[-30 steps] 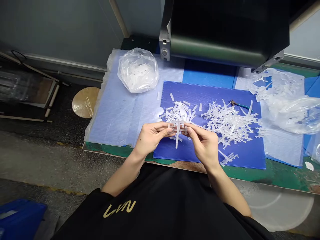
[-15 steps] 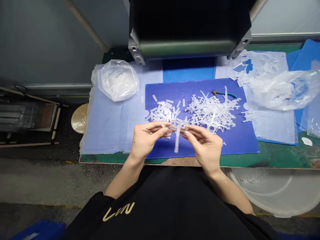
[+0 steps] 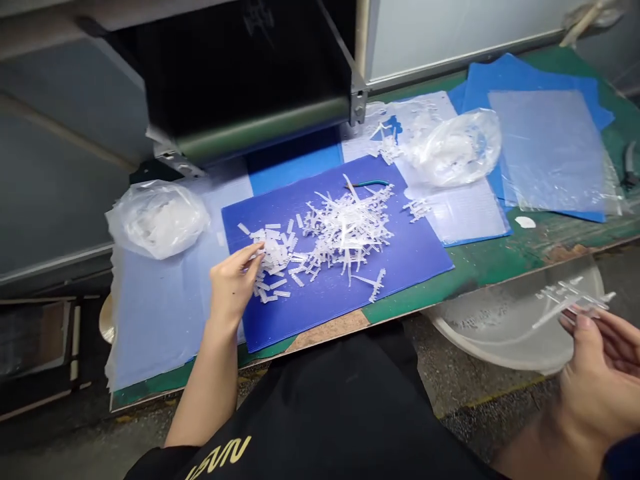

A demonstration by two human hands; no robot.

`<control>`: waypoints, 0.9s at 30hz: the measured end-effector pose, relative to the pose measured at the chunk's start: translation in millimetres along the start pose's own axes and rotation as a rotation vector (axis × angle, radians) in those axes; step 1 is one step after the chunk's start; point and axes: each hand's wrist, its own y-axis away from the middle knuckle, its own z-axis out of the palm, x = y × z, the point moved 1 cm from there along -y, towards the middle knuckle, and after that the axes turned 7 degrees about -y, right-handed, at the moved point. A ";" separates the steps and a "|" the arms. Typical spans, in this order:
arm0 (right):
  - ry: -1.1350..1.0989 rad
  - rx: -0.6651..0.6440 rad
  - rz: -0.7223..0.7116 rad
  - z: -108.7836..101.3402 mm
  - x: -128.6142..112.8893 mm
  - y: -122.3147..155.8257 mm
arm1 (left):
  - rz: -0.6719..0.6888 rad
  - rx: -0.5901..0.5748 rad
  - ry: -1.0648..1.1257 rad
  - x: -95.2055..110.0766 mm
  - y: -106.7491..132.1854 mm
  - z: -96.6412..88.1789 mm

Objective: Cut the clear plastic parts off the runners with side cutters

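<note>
On our left, we do well to keep the left hand [image 3: 235, 280] low, its fingertips almost together at the heap of small white rectangular plastic strips [image 3: 275, 257] on the dark-blue plastic sheet [image 3: 300, 320], though whether they pinch one we can't make out. At far right, our right hand [image 3: 607, 373] best grips the branching translucent plastic sprue [image 3: 583, 295] lightly between thumb and fingers, clear of the green counter [image 3: 395, 308]; half a second earlier, both hands meet above the sheet.

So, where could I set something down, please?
Bare: the pale sheet in front of the left bag, and the dark-blue board between the small pieces and its front edge. Crowded: around the left hand and the branched pile.
</note>
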 end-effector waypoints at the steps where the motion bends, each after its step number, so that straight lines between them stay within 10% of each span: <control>1: -0.029 0.001 -0.026 -3.6 8.6 -6.8 | 0.008 0.001 -0.023 -1.2 -1.2 0.8; 12: -0.026 0.006 0.006 -11.2 91.9 -55.6 | 0.128 0.046 -0.242 -7.5 -5.7 8.6; 16: -0.105 -0.088 0.064 -5.1 82.1 -53.4 | 0.129 0.048 -0.267 -8.0 -3.2 10.5; 24: -0.273 -0.788 0.061 111.5 -14.7 24.0 | 0.149 -0.007 -0.266 -2.7 -1.3 10.4; 27: -0.198 -0.772 0.043 166.3 -6.8 7.8 | 0.167 0.026 -0.197 -3.9 2.0 5.3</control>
